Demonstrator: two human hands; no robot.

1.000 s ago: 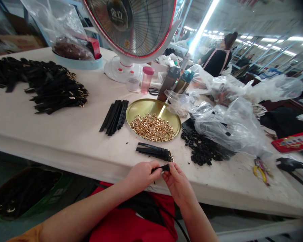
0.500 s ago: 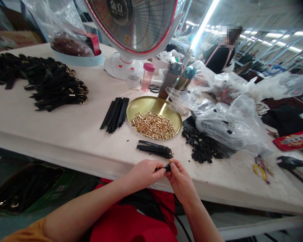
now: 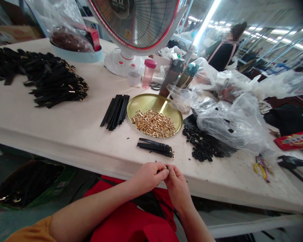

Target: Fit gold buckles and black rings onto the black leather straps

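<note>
At the table's front edge my left hand (image 3: 150, 175) and my right hand (image 3: 176, 183) meet, fingertips pinched together. Between them is a narrow black strap (image 3: 167, 167), mostly hidden by the fingers. Just beyond lies a small bundle of black straps (image 3: 155, 147) with gold buckles at its right end. A round gold tray (image 3: 143, 99) behind it holds a heap of small gold buckles (image 3: 155, 123). Flat black strips (image 3: 115, 112) lie left of the tray. To its right spreads a pile of small black loops (image 3: 203, 144).
A large pile of black straps with gold ends (image 3: 58, 82) covers the left. A fan heater (image 3: 127, 60), a pink-lidded bottle (image 3: 148, 74) and plastic bags (image 3: 232, 124) stand or lie behind. Yellow-handled pliers (image 3: 260, 168) rest at right. A person (image 3: 222, 53) is in the background.
Both hands have moved slightly down, away from the strap bundle. The black piece, plainer between my fingers before, is now mostly covered. The view has shifted a little.
</note>
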